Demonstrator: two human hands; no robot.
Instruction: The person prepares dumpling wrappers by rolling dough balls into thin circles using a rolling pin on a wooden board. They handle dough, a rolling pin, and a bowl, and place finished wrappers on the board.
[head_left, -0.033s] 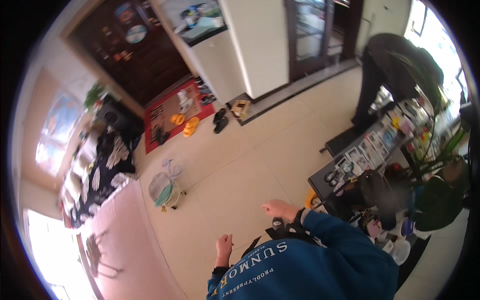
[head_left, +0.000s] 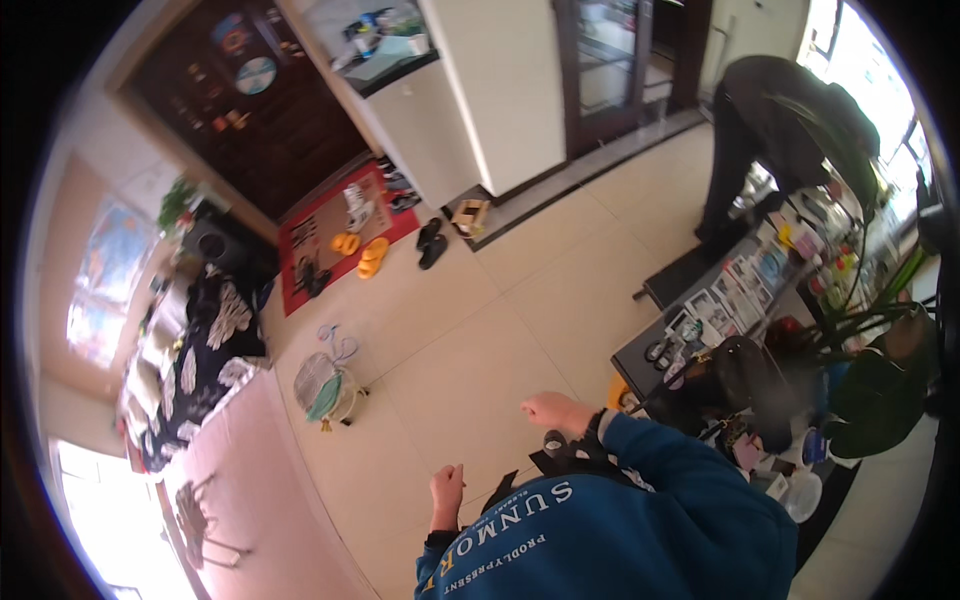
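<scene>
My left hand (head_left: 447,486) is held up in front of my body with its fingers curled closed. Nothing shows in it. To its right and a little farther out, my right hand (head_left: 558,412) makes a loose fist, also with nothing visible inside. A dark band circles the right wrist below the blue sleeve (head_left: 660,460). Both hands hang above the tiled floor, apart from each other and touching nothing. Nearest to the right hand is a dark table (head_left: 640,368) on the right, with black-handled scissors (head_left: 658,354) and several printed cards (head_left: 725,305) on it.
A small wheeled stool (head_left: 325,385) with a green cloth stands on the left. Slippers (head_left: 372,257) lie by a red doormat (head_left: 290,290). A pink-covered surface (head_left: 270,480) fills the lower left. A person in dark clothes (head_left: 775,120) bends over the table's far end. Large plant leaves (head_left: 880,400) overhang the right.
My view has turned slightly, so the room sits a little farther left and higher. Both hands keep the same closed pose.
</scene>
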